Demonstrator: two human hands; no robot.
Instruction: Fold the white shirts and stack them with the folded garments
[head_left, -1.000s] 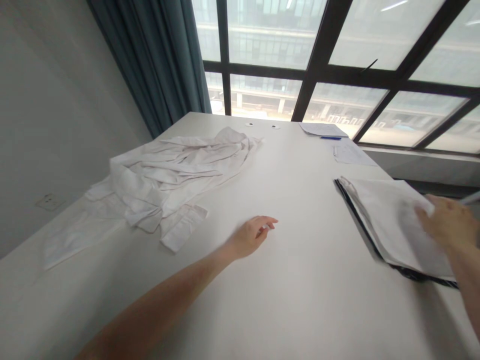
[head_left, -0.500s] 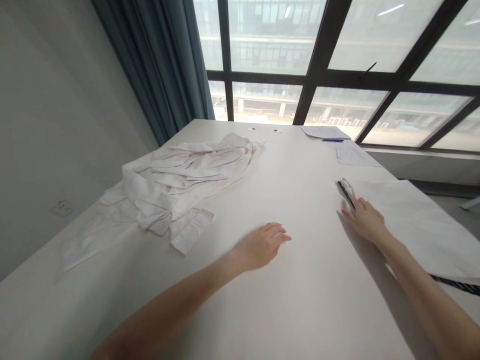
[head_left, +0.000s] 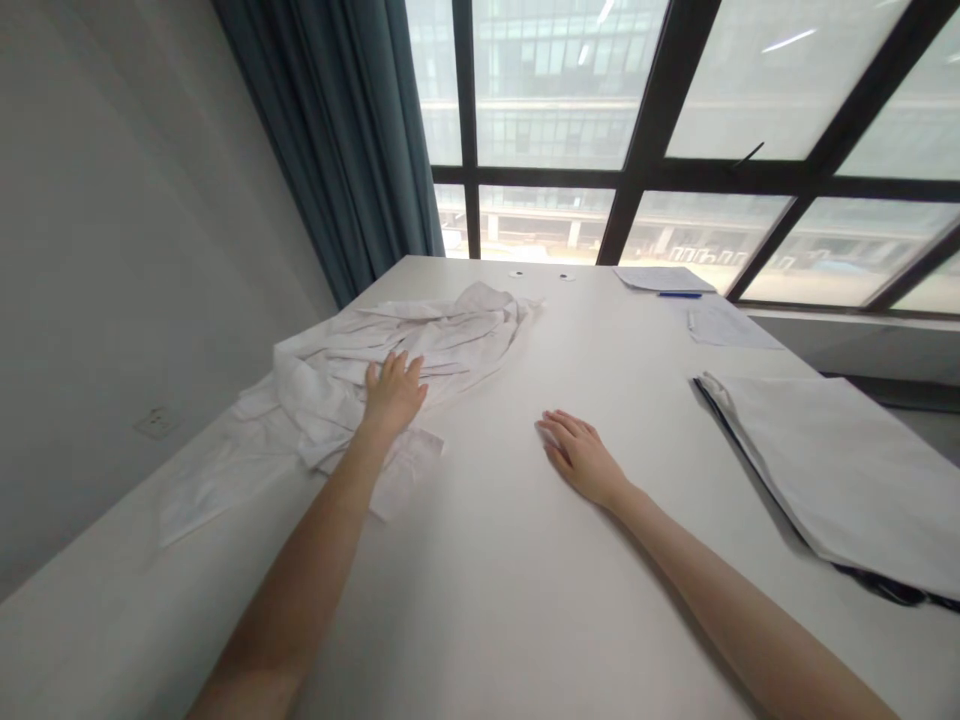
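Observation:
A crumpled white garment, possibly a shirt, lies loosely heaped on the left side of the white table. My left hand is over its near part, fingers spread; whether it touches the cloth I cannot tell. Toward the middle of the table my right hand is open, palm down, with nothing in it. To its right, some distance away, rests a flat stack of folded white cloth with a dark layer along its lower edge.
Papers with a blue pen lie at the far right of the table, and another sheet is nearer. A blue curtain and dark-framed window stand behind. The wall is on the left.
My right hand has left the folded stack and moved left to the table's middle. My left hand has moved left and forward, from bare table to over the crumpled garment.

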